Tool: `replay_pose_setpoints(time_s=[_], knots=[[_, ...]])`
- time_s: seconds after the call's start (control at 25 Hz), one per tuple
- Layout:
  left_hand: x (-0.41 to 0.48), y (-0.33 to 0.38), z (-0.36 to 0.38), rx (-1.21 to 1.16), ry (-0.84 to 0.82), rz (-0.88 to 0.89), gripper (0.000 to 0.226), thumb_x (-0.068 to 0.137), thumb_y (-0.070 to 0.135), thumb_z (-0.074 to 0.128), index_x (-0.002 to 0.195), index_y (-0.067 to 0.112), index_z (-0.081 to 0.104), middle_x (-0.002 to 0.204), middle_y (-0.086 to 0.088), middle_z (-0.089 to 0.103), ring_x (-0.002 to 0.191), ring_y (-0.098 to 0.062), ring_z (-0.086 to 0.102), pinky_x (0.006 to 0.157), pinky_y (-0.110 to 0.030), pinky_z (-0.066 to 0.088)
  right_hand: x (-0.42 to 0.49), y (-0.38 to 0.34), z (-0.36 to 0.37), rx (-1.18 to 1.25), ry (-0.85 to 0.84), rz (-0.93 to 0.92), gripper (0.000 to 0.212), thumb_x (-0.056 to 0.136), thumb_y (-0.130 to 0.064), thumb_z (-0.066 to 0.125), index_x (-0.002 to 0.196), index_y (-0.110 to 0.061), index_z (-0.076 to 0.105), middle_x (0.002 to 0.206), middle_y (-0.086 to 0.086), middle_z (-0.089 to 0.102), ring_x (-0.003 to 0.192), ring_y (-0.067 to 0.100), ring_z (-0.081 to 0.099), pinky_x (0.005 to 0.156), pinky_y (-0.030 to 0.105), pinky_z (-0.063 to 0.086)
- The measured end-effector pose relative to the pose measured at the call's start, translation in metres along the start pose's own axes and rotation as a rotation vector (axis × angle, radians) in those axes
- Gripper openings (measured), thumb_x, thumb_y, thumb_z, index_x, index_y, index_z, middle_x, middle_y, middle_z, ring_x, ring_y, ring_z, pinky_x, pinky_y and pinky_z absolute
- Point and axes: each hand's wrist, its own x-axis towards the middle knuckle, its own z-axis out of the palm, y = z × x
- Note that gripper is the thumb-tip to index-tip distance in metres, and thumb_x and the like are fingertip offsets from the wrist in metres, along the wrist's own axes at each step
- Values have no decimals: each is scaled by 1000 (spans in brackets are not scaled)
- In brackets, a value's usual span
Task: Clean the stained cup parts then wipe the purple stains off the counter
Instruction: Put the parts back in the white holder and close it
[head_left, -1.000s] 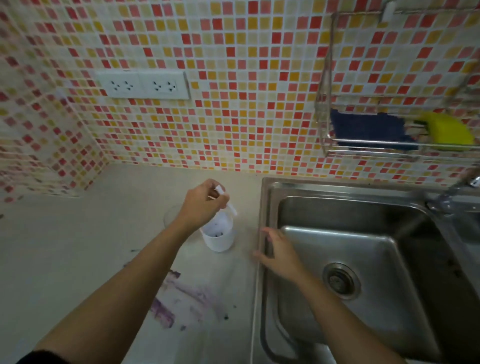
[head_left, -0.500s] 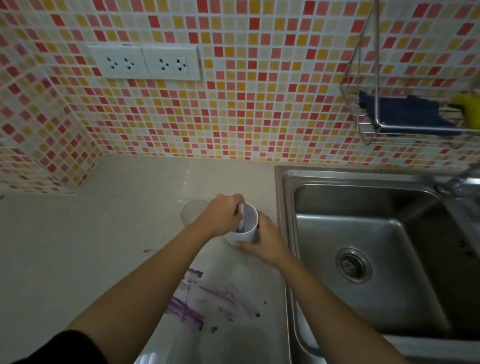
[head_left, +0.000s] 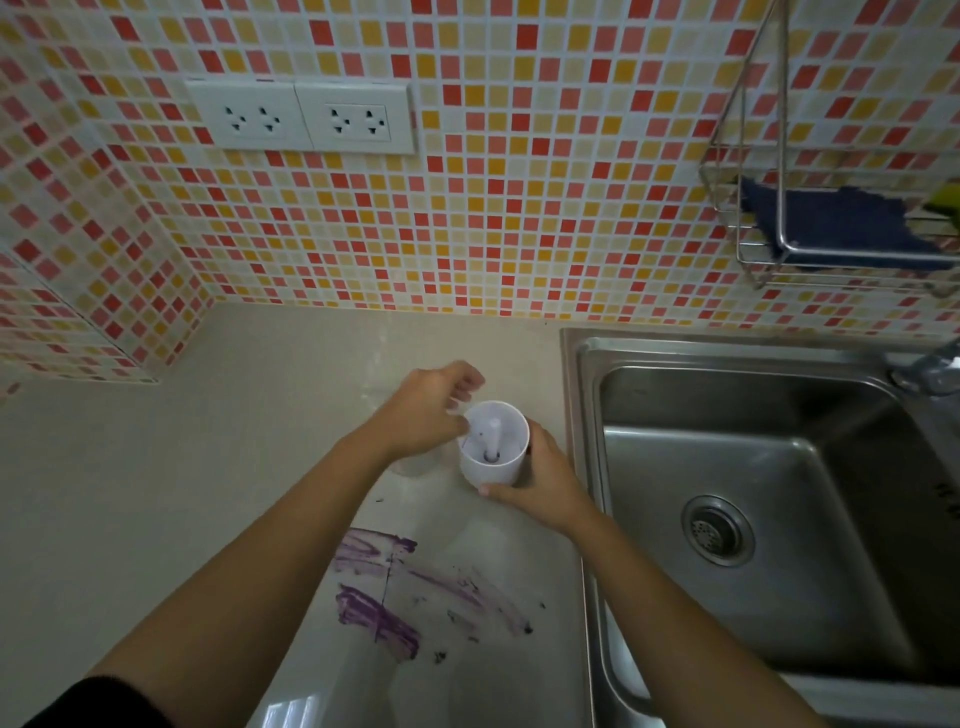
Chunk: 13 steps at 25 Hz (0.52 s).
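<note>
A small white plastic cup (head_left: 496, 457) stands on the beige tabletop (head_left: 156, 493) at the centre of the frame, just left of the stainless steel sink (head_left: 576, 415). A white straw-like piece (head_left: 491, 436) stands inside the cup, with purple marks on its floor. The right hand (head_left: 543, 486) has its grip wrapped round the cup's lower right wall. The left hand (head_left: 426, 415) sits at the cup's left rim with its fingers curled; I cannot tell whether its grip holds anything. Purple smeared stains (head_left: 379, 597) lie on the tabletop below the cup, between the forearms. A dark blue cloth (head_left: 841, 223) rests in the wire rack (head_left: 748, 260) at upper right.
</note>
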Motion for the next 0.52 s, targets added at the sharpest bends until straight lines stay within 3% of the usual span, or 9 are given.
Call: replay_pose_setpoints(time_s=[0.12, 0.2, 0.24, 0.36, 0.52], knots=[[-9, -31, -22, 146, 52, -118, 72, 76, 19, 72, 138, 21, 37, 147, -8, 37, 130, -25, 38, 101, -35, 40, 2, -2, 5, 46, 19, 24, 89, 57, -25, 89, 129, -24, 38, 121, -11, 52, 108, 6, 51, 77, 0, 37], [-20, -55, -19, 255, -81, -242, 97, 70, 37, 77, 146, 27, 18, 157, -6, 10, 142, -34, 11, 110, -49, 26, 2, -6, 8, 76, 34, 33, 82, 60, -21, 88, 124, -29, 38, 116, -11, 53, 103, 7, 53, 75, 3, 41], [-25, -64, -12, 234, -129, -278, 106, 67, 41, 79, 147, 29, 11, 158, -7, 5, 143, -36, 7, 111, -51, 22, 1, -7, 8, 88, 39, 32, 80, 60, -21, 88, 122, -31, 38, 115, -11, 54, 103, 7, 54, 79, 9, 45], [-33, -76, 12, -8, -23, -246, 102, 64, 31, 83, 144, 28, 19, 146, -15, 31, 128, -35, 37, 101, -43, 40, -3, -12, -4, 59, 90, 2, 83, 54, -30, 89, 122, -33, 41, 120, -10, 55, 108, 9, 55, 88, 31, 50], [-26, -51, 31, -216, 184, -149, 96, 63, 29, 82, 140, 30, 25, 126, -2, 42, 110, -21, 49, 84, -31, 47, -5, -32, -54, -216, 261, 6, 89, 50, -26, 89, 127, -22, 43, 123, 2, 44, 102, 12, 45, 81, 29, 42]])
